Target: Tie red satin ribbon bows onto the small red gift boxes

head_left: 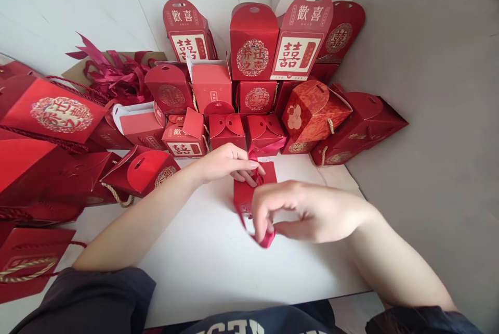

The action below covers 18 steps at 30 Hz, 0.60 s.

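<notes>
A small red gift box (242, 194) stands on the white table in front of me, partly hidden by my hands. A red ribbon (244, 223) runs from its top down toward me. My left hand (230, 163) is over the far part of the box, thumb and fingers pinching the ribbon where it crosses the top. Nearer to me, my right hand (300, 212) is closed in a pinch on the ribbon's other stretch, pulled out in front of the box. The ribbon's end shows as a folded bit below those fingertips.
Red gift boxes (254, 58) are stacked against the tiled wall at the back. More red boxes (144, 170) and bags (35, 256) stand at the left. A cardboard box (78, 69) holds a heap of dark red ribbons (117, 76). A grey wall (429, 131) bounds the right side.
</notes>
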{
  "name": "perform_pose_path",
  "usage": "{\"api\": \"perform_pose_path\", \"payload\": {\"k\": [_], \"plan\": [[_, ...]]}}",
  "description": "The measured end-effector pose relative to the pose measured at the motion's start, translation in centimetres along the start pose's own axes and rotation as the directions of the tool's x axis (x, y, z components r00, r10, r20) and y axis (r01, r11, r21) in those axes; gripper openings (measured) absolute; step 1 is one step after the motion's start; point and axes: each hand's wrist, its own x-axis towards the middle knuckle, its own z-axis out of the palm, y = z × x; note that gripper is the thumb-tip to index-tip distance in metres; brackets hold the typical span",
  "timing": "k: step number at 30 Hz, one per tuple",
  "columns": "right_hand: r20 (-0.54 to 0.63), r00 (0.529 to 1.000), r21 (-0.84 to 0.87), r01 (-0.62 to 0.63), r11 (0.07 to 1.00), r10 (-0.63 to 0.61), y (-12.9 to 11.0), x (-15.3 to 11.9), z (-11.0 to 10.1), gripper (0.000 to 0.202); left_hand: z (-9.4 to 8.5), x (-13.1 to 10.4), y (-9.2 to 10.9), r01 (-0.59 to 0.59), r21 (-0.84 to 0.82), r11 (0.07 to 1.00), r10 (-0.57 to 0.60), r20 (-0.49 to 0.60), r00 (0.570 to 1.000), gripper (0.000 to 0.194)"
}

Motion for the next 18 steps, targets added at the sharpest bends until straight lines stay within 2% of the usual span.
{"api": "perform_pose_path", "payload": {"k": [3,6,8,11,15,18], "plan": [[0.185,0.982,-0.230,0.000,0.973,0.044,1.3,1.0,1.4,0.041,0.0,-0.2,0.2,-0.012,0.069,0.998,0.011,0.019,1.000,0.024],[0.324,0.941,-0.297,-0.001,0.955,0.101,2.5,1.8,2.3,0.045,0.1,-0.3,0.4,-0.038,0.119,0.992,0.031,0.059,0.998,0.026],[0.331,0.934,-0.317,-0.024,0.948,0.135,3.0,2.1,2.6,0.045,0.1,-0.3,0.5,-0.048,0.135,0.990,0.037,0.081,0.996,0.026],[0.270,0.949,-0.346,-0.062,0.936,0.163,3.6,2.3,2.5,0.045,0.0,-0.3,0.5,-0.059,0.119,0.991,0.048,0.096,0.994,0.027],[0.223,0.958,-0.363,-0.092,0.927,0.182,4.2,2.4,2.1,0.048,0.0,-0.3,0.4,-0.074,0.111,0.991,0.067,0.068,0.995,0.024],[0.221,0.960,-0.366,-0.084,0.927,0.174,4.6,2.5,2.2,0.049,0.2,-0.4,0.0,-0.128,0.108,0.986,0.122,0.066,0.990,0.021]]}}
